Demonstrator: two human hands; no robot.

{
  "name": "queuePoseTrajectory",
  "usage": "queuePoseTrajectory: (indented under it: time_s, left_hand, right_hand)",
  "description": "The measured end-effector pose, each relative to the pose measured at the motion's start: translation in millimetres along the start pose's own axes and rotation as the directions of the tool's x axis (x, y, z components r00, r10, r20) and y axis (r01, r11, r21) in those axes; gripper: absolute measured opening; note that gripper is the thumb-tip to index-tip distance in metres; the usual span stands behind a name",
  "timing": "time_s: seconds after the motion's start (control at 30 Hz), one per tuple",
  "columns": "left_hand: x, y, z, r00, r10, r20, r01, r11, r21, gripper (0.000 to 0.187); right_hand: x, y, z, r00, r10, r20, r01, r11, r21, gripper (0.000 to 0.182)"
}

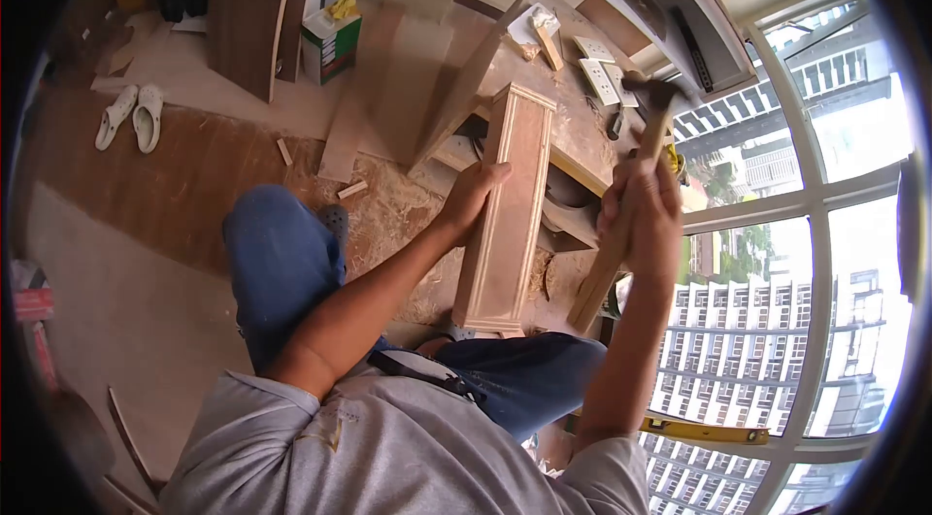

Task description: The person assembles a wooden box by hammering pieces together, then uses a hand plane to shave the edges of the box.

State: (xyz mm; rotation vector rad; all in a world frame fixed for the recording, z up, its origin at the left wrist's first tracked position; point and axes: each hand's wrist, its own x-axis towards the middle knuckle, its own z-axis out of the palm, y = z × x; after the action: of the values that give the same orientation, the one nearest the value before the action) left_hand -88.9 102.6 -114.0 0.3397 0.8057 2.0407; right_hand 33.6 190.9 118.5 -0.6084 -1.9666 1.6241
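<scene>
as the left grip (474, 199) clamps a long brown wooden box (512, 214) (presumably steadying it), the right grip (643, 209) wraps a dark-headed wooden-handled hammer (606, 267).

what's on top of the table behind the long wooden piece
White socket plates, a wood block and sawdust show on the table. The long wooden piece and hammer cover parts; anything there is hidden.
</scene>
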Motion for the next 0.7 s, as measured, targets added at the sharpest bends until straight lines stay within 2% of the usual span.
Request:
queuePoseTrajectory:
  time_s: [0.07,0.13,0.17,0.2,0.27,0.3,0.33,0.4,0.43,0.47,0.53,0.57,0.67,0.7]
  left_hand:
    - [-3.3,2.6,9.8,0.999,-0.021,-0.037,0.016,0.992,-0.125,0.041]
    - [-8.4,13.2,19.1,0.999,0.002,-0.032,-0.006,0.991,-0.132,0.040]
    - [-9.1,15.4,21.4,0.997,0.019,-0.075,-0.025,0.996,-0.081,0.040]
    - [-10.5,13.9,23.0,0.993,0.030,-0.117,-0.034,0.999,-0.033,0.040]
    - [-5.5,10.1,23.4,0.994,0.014,-0.109,-0.022,0.997,-0.071,0.042]
    - [-6.5,10.2,25.1,0.994,0.014,-0.108,-0.022,0.997,-0.078,0.043]
    - [-8.7,10.1,25.2,0.994,0.012,-0.110,-0.021,0.997,-0.081,0.043]
    - [-9.7,3.1,27.9,0.988,0.033,-0.154,-0.042,0.997,-0.059,0.044]
    - [-8.6,-0.5,28.9,0.979,0.061,-0.193,-0.069,0.997,-0.036,0.045]
    - [-7.1,-1.7,27.0,0.978,0.066,-0.200,-0.075,0.996,-0.040,0.045]
    - [-6.6,-11.3,21.1,0.966,0.154,-0.210,-0.124,0.981,0.150,0.047]
    - [-5.5,-16.9,21.0,0.964,0.155,-0.215,-0.125,0.981,0.146,0.047]
    - [-6.9,-17.9,22.8,0.944,0.211,-0.254,-0.158,0.964,0.214,0.048]
    - [-8.1,-9.8,23.4,0.960,0.155,-0.231,-0.128,0.984,0.126,0.049]
  right_hand:
    - [6.4,-13.4,11.6,0.999,-0.024,-0.042,0.022,0.999,-0.043,0.043]
    - [21.4,2.2,-1.3,0.984,-0.020,0.177,0.064,0.967,-0.246,0.038]
    - [26.2,6.6,2.2,0.987,0.027,0.159,0.044,0.901,-0.431,0.037]
    - [27.7,13.0,8.7,0.986,0.035,0.160,0.039,0.899,-0.437,0.037]
    - [36.4,35.0,15.9,0.989,0.081,0.124,0.004,0.823,-0.568,0.037]
    - [43.1,47.0,18.6,0.983,-0.067,0.173,0.167,0.725,-0.668,0.039]
    - [49.1,51.5,16.7,0.983,-0.062,0.175,0.165,0.724,-0.670,0.039]
    - [55.7,51.2,18.6,0.950,-0.212,0.230,0.311,0.566,-0.763,0.040]
    - [53.9,46.7,24.7,0.973,-0.165,0.162,0.231,0.661,-0.714,0.040]
    - [53.5,39.0,28.8,0.971,-0.163,0.172,0.237,0.660,-0.713,0.040]
    - [48.5,30.7,33.1,0.997,-0.050,0.063,0.080,0.704,-0.705,0.037]
    - [49.9,33.7,31.4,0.991,-0.094,0.093,0.133,0.678,-0.723,0.037]
    - [49.6,46.1,26.1,0.990,-0.076,0.122,0.140,0.702,-0.698,0.037]
    - [50.3,53.4,21.6,0.990,-0.075,0.123,0.140,0.701,-0.699,0.037]
